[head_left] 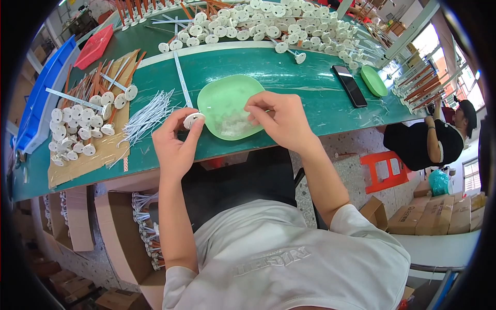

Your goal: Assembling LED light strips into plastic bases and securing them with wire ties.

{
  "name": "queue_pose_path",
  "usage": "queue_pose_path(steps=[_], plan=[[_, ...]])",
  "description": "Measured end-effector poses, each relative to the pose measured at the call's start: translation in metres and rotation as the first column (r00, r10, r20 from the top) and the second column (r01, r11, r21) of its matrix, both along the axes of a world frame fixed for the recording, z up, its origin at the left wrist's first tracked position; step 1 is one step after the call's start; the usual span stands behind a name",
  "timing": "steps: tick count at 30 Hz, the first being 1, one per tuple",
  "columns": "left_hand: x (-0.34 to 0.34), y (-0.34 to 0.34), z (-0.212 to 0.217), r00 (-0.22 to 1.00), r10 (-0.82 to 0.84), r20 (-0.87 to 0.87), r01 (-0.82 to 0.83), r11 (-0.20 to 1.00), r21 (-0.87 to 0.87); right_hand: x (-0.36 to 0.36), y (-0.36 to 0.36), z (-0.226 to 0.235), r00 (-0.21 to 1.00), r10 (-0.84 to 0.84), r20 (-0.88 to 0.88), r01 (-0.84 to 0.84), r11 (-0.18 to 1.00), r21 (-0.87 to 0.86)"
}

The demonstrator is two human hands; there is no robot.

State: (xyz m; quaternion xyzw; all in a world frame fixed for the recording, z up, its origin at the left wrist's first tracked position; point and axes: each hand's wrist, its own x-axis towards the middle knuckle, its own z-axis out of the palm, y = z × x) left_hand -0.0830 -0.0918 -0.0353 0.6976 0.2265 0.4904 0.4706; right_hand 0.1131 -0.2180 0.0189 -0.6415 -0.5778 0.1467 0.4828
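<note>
My left hand (pixel 175 142) pinches a white round disc with small holes (pixel 194 121) between thumb and fingers. A long pale patterned strip (pixel 182 80) runs from that disc away across the table. Over the right side of a light green plate (pixel 227 90), my right hand (pixel 279 119) has its thumb and fingertips pressed together. Whatever they hold, if anything, is too small to make out. Small clear bits (pixel 232 125) lie in the plate below these fingers. Left of my left hand is a loose bundle of thin white strips (pixel 150 116).
White disc-ended sticks (pixel 85 126) lie on cardboard (pixel 67 173) at left, near a blue bin (pixel 44 98) and red tray (pixel 95 45). More discs (pixel 248 23) heap at the back. A phone (pixel 349 85) and small green dish (pixel 373 81) lie right. A person (pixel 426 139) sits beyond.
</note>
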Motion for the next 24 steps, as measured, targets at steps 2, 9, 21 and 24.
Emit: queue_pose_path(steps=[2, 9, 21, 24], plan=[[0.003, -0.004, 0.000, 1.000, 0.007, -0.017, -0.008, 0.999, -0.040, -0.008, -0.011, -0.002, 0.998, 0.005, -0.069, -0.007, 1.000, -0.027], [-0.006, -0.061, 0.022, 0.999, 0.019, -0.042, -0.014, 0.993, 0.114, -0.038, -0.066, -0.015, 0.996, 0.088, -0.024, -0.085, 0.990, 0.110], [-0.012, -0.117, 0.032, 0.956, -0.145, -0.254, 0.231, 0.906, 0.354, -0.026, -0.104, -0.004, 0.970, 0.226, 0.085, -0.236, 0.961, 0.143], [-0.013, -0.118, 0.031, 0.944, -0.193, -0.268, 0.281, 0.897, 0.340, -0.022, -0.105, -0.006, 0.955, 0.263, 0.134, -0.281, 0.950, 0.138]])
